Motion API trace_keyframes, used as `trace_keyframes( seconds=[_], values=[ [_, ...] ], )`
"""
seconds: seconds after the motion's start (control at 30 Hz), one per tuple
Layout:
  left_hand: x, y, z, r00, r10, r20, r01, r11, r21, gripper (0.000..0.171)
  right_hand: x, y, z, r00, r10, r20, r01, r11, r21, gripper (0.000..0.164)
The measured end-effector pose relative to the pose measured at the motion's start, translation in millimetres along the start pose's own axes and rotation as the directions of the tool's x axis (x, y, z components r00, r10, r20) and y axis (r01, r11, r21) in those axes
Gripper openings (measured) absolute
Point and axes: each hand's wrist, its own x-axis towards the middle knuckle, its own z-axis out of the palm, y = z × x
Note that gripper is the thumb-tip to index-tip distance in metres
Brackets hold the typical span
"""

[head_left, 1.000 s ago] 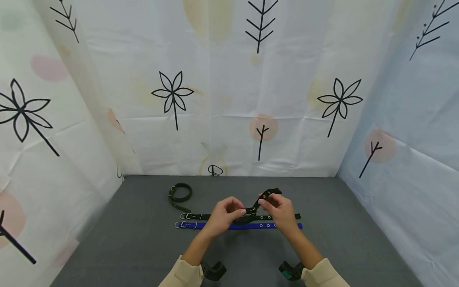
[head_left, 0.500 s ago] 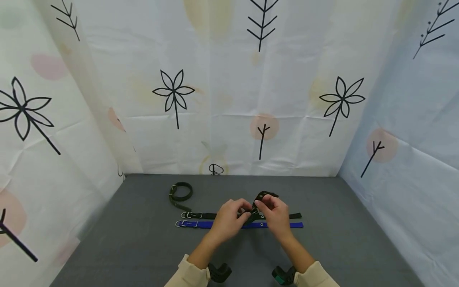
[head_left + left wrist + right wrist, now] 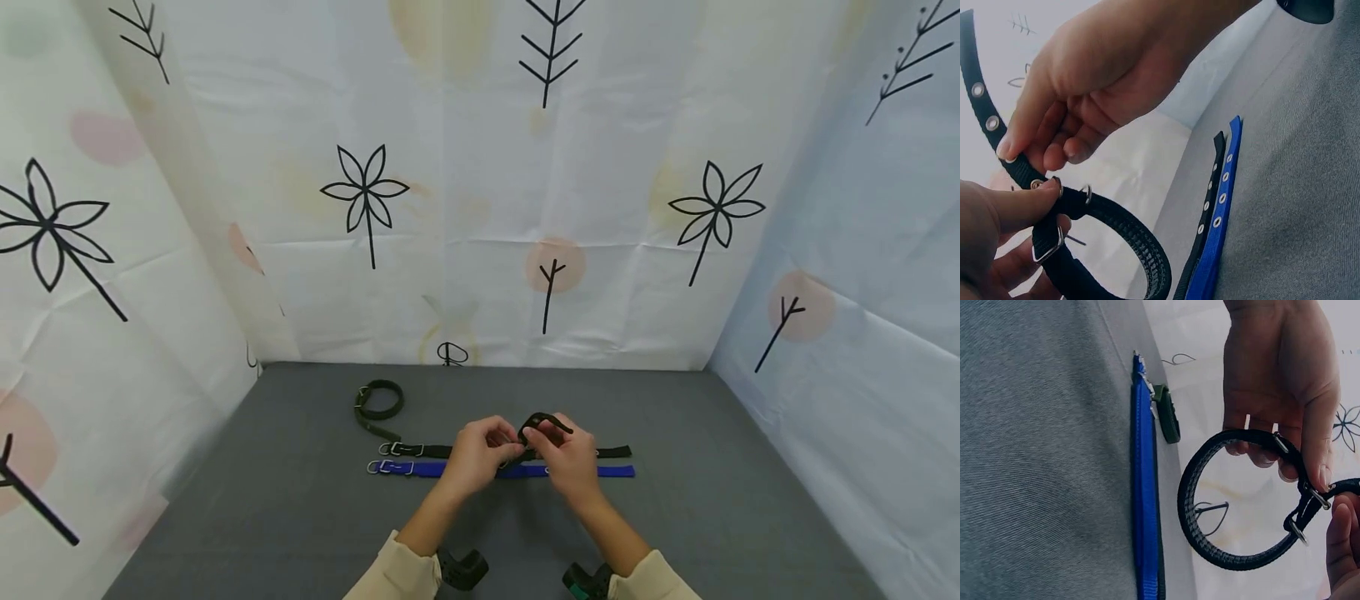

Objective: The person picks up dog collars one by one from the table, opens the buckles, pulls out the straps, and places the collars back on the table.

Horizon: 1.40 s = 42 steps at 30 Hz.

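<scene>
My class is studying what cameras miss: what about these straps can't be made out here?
- Head view: a stretch of the blue strap, behind the left hand.
- Left wrist view: the blue strap's buckle end, past the bottom edge.
- Right wrist view: the free end of the held black strap, past the right edge.

walls [image 3: 465, 167]: white, creased; black plant prints [image 3: 365, 190], pastel spots [image 3: 107, 138] | right wall [image 3: 862, 208]: bluish | tabletop [image 3: 285, 517]: grey, woven
</scene>
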Motion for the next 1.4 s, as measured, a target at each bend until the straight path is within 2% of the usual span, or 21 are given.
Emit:
trace_keyframes(
  seconds=[0.07, 0.23, 0.4, 0.53, 0.67, 0.8, 0.9, 1.0, 1.13, 1.23, 1.3, 1.4],
  values=[
    [1.1, -2.0, -2.2, 0.999, -0.018, 0.032, 0.019, 0.999, -0.028, 0.009, -1, 1, 0, 1.0, 0.01, 0.002, -0.01, 1.0, 0.001, 0.011],
    [2.0, -6.7, -2.5, 0.995, -0.032, 0.092, 0.04, 0.995, -0.088, 0.007, -2, 2, -1, 0.995, 0.101, -0.011, -0.1, 0.994, 0.041, 0.013],
    [0.9, -7.2, 1.1, 0.999, -0.016, 0.047, 0.022, 0.992, -0.125, 0.006, -1, 1, -2, 0.988, 0.153, -0.015, -0.152, 0.988, 0.039, 0.012],
    [-0.3, -5.0, 2.6, 0.999, -0.029, 0.041, 0.033, 0.995, -0.092, 0.005, -1, -2, -1, 0.991, 0.136, -0.019, -0.135, 0.991, 0.021, 0.009],
    [0.4, -5.8, 0.4, 0.99, -0.035, 0.136, 0.046, 0.996, -0.078, 0.007, -2, 2, -1, 0.995, 0.103, -0.006, -0.103, 0.994, 0.038, 0.008],
    [-0.7, -10.7, -3.8, 0.97, -0.015, 0.243, 0.052, 0.988, -0.148, 0.008, -2, 7, -2, 0.987, 0.156, 0.027, -0.158, 0.982, 0.102, 0.009],
    [-2.6, -12.4, -4.7, 0.956, -0.012, 0.295, 0.082, 0.971, -0.227, 0.011, -2, 8, -3, 0.98, 0.199, 0.032, -0.201, 0.971, 0.127, 0.01],
    [-2.8, -12.0, -3.6, 0.949, -0.019, 0.314, 0.115, 0.949, -0.292, 0.017, -1, 7, -3, 0.981, 0.194, 0.028, -0.196, 0.97, 0.143, 0.009],
    [-3.1, -10.3, -2.0, 0.96, -0.051, 0.274, 0.146, 0.929, -0.34, 0.021, -1, 5, -1, 0.985, 0.168, 0.027, -0.171, 0.972, 0.163, 0.009],
    [-3.5, -10.2, -1.4, 0.966, -0.089, 0.243, 0.183, 0.898, -0.399, 0.02, -1, 3, -1, 0.988, 0.148, 0.03, -0.151, 0.978, 0.145, 0.01],
    [-3.0, -10.8, -1.3, 0.968, -0.114, 0.223, 0.207, 0.866, -0.454, 0.019, 0, 1, -1, 0.993, 0.107, 0.046, -0.111, 0.989, 0.094, 0.008],
    [-1.7, -10.7, -2.3, 0.974, -0.135, 0.183, 0.213, 0.824, -0.525, 0.019, 1, 2, -6, 0.994, 0.001, 0.105, 0.0, 1.0, -0.015, 0.008]
  ],
)
